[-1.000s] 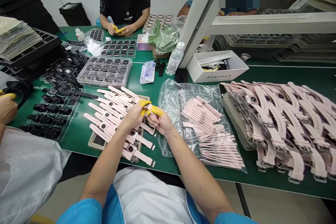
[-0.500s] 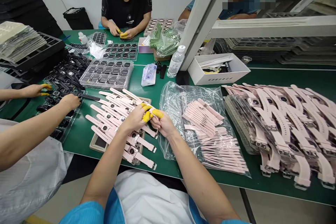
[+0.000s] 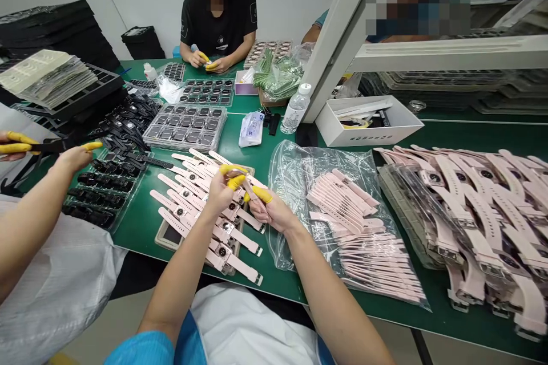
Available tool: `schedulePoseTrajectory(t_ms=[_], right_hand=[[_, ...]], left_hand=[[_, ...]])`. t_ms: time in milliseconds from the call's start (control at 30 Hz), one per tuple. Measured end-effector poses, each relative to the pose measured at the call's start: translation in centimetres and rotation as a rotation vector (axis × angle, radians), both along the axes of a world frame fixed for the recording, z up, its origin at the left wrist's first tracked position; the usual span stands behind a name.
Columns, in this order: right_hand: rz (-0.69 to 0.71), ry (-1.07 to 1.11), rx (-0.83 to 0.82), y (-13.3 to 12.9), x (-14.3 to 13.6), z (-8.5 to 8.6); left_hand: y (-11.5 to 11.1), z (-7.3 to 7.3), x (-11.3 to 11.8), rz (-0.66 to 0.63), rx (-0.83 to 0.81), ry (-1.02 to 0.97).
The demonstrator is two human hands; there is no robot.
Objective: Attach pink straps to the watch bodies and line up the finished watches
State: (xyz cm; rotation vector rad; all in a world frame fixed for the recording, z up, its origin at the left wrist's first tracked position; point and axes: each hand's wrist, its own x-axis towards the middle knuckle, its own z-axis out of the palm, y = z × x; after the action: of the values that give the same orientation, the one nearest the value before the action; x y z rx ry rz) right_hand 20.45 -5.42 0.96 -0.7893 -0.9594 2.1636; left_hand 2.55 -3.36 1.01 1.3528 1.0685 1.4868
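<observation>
My left hand [image 3: 221, 191], with yellow finger covers, is closed on one end of a pink watch strap [image 3: 252, 191]. Closed around the lower part of that strap is my right hand [image 3: 270, 209]. Whether a watch case sits between my fingers is hidden. Beneath and beside my hands, several pink watches [image 3: 222, 251] lie in slanting rows on a tray [image 3: 165, 234], their straps spread out. Right of my hands is a clear plastic bag [image 3: 285, 168] with a stack of loose pink straps [image 3: 338, 197] in it.
Pink watches [image 3: 464, 182] are heaped on trays at the right. A white box [image 3: 372, 131] and a bottle [image 3: 296, 109] stand behind the bag. On the left, a co-worker's hands [image 3: 71, 159] handle a black strap near black watches [image 3: 103, 199]. Another person sits opposite.
The pink strap now shows more plainly between my hands, and my right hand has turned slightly. The co-worker's hands on the left have drawn back leftward with a black strap. The view has shifted slightly.
</observation>
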Motion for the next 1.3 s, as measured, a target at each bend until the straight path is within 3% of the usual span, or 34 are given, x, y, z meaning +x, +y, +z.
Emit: schedulePoseTrajectory(t_ms=[100, 167, 233, 333, 400, 500, 600, 1033, 1300], right_hand=[[0.127, -0.092, 0.006, 0.1, 0.5, 0.0], [0.065, -0.127, 0.03, 0.3, 0.6, 0.0], [-0.119, -0.112, 0.074, 0.5, 0.5, 0.0], [-0.312, -0.036, 0.132, 0.6, 0.1, -0.1], [-0.285, -0.009, 0.144, 0.4, -0.1, -0.1], [-0.167, 0.008, 0.136, 0.1, -0.2, -0.1], [-0.125, 0.027, 0.122, 0.0, -0.3, 0.0], [-0.218, 0.134, -0.013, 0.0, -0.8, -0.1], [-0.253, 0.132, -0.011, 0.2, -0.5, -0.5]], left_hand=[[0.8, 0.3, -1.4, 0.307, -0.043, -0.235], [1.2, 0.2, -2.2, 0.414, -0.065, -0.282], [1.2, -0.1, -2.3, 0.31, -0.129, -0.198], [0.7, -0.9, -1.2, -0.02, -0.13, 0.102], [0.2, -1.4, -0.4, -0.167, 0.0, 0.333], [-0.1, -1.7, 0.1, -0.277, 0.185, 0.548], [-0.1, -1.5, -0.2, -0.314, 0.236, 0.612], [-0.3, -1.5, -0.1, -0.261, 0.253, 0.637], [-0.4, -1.7, 0.2, -0.264, 0.298, 0.652]])
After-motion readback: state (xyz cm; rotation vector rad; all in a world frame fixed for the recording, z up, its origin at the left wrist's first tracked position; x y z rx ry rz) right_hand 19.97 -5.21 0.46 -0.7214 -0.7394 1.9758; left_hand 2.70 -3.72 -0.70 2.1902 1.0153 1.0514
